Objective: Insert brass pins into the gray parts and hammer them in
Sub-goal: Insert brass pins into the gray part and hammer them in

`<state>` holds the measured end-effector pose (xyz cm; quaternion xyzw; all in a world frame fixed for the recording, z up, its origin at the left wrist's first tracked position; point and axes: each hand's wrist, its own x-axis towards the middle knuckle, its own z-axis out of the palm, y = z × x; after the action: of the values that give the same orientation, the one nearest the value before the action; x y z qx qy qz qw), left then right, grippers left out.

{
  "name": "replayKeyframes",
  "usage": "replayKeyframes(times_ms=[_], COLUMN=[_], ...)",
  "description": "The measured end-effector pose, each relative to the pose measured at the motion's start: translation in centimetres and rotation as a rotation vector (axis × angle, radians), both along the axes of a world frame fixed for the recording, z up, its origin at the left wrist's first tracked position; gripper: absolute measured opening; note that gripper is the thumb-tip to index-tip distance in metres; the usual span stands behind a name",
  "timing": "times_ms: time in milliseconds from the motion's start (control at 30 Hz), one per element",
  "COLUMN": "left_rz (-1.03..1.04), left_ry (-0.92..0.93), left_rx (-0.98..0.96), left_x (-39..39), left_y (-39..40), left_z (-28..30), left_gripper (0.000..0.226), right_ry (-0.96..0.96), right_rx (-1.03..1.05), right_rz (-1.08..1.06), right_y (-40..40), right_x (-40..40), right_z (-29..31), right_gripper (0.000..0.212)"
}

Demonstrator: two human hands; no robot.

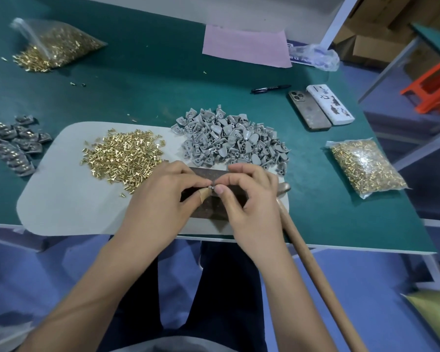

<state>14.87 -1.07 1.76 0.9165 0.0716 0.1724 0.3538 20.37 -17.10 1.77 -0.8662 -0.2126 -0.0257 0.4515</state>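
**Pin Insertion: Both Hands Engaged at the Block**

The left hand [163, 196] and the right hand [247, 196] meet fingertip to fingertip above a dark metal block [214, 209]. Between them they pinch one small gray part [213, 188]; the left thumb, wrapped in tan tape, presses against it from the left, and the right thumb and forefinger clamp it from the right. Whether a pin is already seated in this part cannot be told, as the fingers cover most of it.

Just beyond the grip and to its left lies the loose heap of brass pins [123, 158]. Just beyond the grip and to its right lies the pile of gray parts [229, 138]. Both heaps and the block rest on a pale gray mat [61, 204].

Immediately right of the grip, the hammer [308, 252] lies unheld, its head touching the mat beside the right hand and its wooden handle running back toward the person.

Far left of the grip sits a group of darker gray parts [13, 146]. Far right lies a sealed bag of pins [366, 168]; another bag of pins, open [59, 44], lies well beyond on the left.
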Motion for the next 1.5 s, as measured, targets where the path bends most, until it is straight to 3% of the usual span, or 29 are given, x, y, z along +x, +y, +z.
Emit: replayKeyframes(times_ms=[467, 1067, 1233, 1433, 1500], left_rz=[0.042, 0.076, 0.068, 0.063, 0.068], left_ry=[-0.032, 0.000, -0.014, 0.017, 0.023], left_rx=[-0.019, 0.002, -0.014, 0.011, 0.008], left_x=[-0.2, -0.3, -0.3, -0.1, 0.0], left_y=[-0.1, -0.1, -0.3, -0.2, -0.2], left_z=[-0.4, -0.6, -0.5, -0.4, -0.4], left_gripper=[0.016, 0.013, 0.009, 0.010, 0.010], right_ry=[-0.069, -0.167, -0.170, -0.004, -0.043], right_rx=[-0.114, -0.210, -0.194, -0.031, -0.053], right_rz=[-0.083, -0.029, -0.037, 0.027, 0.049], right_y=[0.6, -0.1, -0.1, 0.0, -0.1], right_x=[-0.5, 0.3, 0.3, 0.8, 0.9], right_z=[-0.4, 0.2, 0.1, -0.2, 0.1], right_gripper=[0.007, 0.006, 0.009, 0.016, 0.015])
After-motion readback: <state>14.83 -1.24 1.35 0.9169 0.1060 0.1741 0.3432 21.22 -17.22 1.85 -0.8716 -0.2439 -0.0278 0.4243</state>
